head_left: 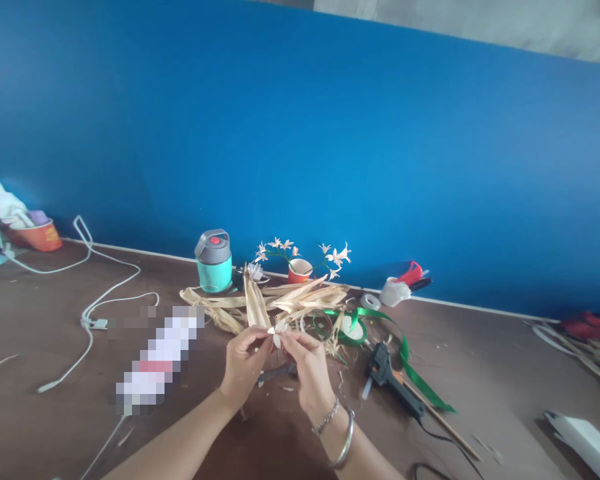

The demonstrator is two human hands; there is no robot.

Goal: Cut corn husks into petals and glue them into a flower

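Both my hands meet over the brown table and pinch a small pale husk flower [278, 329] between their fingertips. My left hand [244, 363] grips it from the left. My right hand [307, 370], with bracelets at the wrist, grips it from the right. Just behind the flower lies a pile of dried corn husks [280, 301]. A black glue gun [390, 377] rests to the right of my right hand, beside a loose green ribbon [410, 370].
A teal bottle with a grey lid [214, 261] and a red cup holding finished husk flowers [300, 263] stand by the blue wall. White cables [93, 313] trail at left. A tape roll [370, 301], a thin wooden stick [445, 420] and a white box [585, 440] lie right.
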